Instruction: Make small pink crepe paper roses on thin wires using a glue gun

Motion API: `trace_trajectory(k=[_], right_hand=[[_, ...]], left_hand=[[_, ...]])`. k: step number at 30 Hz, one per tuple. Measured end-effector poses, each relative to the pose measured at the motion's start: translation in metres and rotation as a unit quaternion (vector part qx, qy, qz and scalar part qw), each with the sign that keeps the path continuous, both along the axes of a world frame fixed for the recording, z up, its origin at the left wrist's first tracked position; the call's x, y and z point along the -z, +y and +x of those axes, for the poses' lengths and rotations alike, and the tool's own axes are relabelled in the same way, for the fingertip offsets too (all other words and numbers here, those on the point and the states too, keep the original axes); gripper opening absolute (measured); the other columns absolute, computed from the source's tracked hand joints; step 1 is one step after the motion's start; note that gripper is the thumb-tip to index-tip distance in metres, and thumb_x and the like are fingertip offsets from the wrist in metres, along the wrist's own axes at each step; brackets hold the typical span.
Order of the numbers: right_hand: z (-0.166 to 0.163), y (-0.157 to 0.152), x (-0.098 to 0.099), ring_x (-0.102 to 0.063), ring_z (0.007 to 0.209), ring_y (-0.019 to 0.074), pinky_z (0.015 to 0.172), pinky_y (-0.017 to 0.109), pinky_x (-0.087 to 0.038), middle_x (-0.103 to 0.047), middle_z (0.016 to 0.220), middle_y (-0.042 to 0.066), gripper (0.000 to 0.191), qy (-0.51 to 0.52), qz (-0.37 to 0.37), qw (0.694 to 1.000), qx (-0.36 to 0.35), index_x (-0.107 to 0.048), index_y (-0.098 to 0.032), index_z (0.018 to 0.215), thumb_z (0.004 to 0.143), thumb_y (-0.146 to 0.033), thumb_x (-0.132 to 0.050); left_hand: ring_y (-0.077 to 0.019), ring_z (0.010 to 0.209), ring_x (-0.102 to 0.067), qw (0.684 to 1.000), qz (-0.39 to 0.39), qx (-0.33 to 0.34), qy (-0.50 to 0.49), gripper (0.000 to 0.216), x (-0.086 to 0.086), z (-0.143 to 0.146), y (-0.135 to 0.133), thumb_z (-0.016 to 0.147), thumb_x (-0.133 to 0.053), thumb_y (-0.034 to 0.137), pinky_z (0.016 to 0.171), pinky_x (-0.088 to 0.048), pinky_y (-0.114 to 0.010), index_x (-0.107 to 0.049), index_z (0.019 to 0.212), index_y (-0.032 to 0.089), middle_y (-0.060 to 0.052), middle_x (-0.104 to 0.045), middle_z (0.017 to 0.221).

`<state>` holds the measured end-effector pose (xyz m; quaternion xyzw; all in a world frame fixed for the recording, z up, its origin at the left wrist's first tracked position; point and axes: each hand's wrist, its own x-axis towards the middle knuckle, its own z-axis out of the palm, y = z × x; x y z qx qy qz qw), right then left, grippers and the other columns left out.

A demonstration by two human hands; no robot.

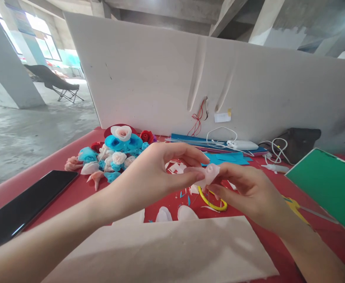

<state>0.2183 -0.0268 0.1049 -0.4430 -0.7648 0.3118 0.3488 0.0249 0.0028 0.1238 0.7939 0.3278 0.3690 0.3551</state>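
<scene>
Both my hands meet above the red table (pixel 72 188) around a small pale pink paper rose (pixel 211 173). My right hand (pixel 249 190) grips the rose from below and behind with curled fingers. My left hand (pixel 157 173) pinches its near edge between thumb and forefinger. Below the hands lie two loose pale petals (pixel 175 214) and a pale pink foam sheet (pixel 172 251) at the table's near edge.
A heap of blue, white, pink and red paper roses (pixel 113 153) sits at the back left. Yellow-handled scissors (pixel 213 202) lie under the hands. A black phone (pixel 22 208) lies left, a green sheet (pixel 331 188) right, and blue sheets, a white charger and cables by the white board (pixel 190 74).
</scene>
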Motion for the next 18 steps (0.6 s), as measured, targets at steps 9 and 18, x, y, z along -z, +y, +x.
trace_trajectory(k=[9, 18], right_hand=[[-0.0025, -0.0006, 0.0024, -0.056, 0.071, 0.0062, 0.060, 0.016, -0.045, -0.061, 0.078, -0.006, 0.007, 0.062, -0.003, 0.998, 0.005, -0.061, -0.027, 0.088, 0.082, -0.028, -0.056], [-0.0045, 0.0005, 0.0061, -0.057, 0.057, 0.0064, 0.052, 0.015, -0.048, -0.059, 0.064, -0.005, 0.005, 0.108, -0.016, 0.994, 0.019, -0.061, -0.025, 0.084, 0.079, -0.026, -0.060]], left_hand=[[-0.0145, 0.085, -0.064, 0.992, -0.099, 0.046, -0.060, 0.012, 0.0005, 0.0050, -0.0005, 0.077, -0.060, 0.030, 0.071, -0.052, -0.021, -0.064, 0.087, 0.025, 0.003, -0.068, 0.086], [-0.0182, 0.083, -0.065, 0.987, -0.124, 0.058, -0.082, 0.013, 0.0035, 0.0065, -0.0006, 0.076, -0.063, 0.025, 0.074, -0.054, -0.030, -0.064, 0.089, 0.025, 0.001, -0.069, 0.084]])
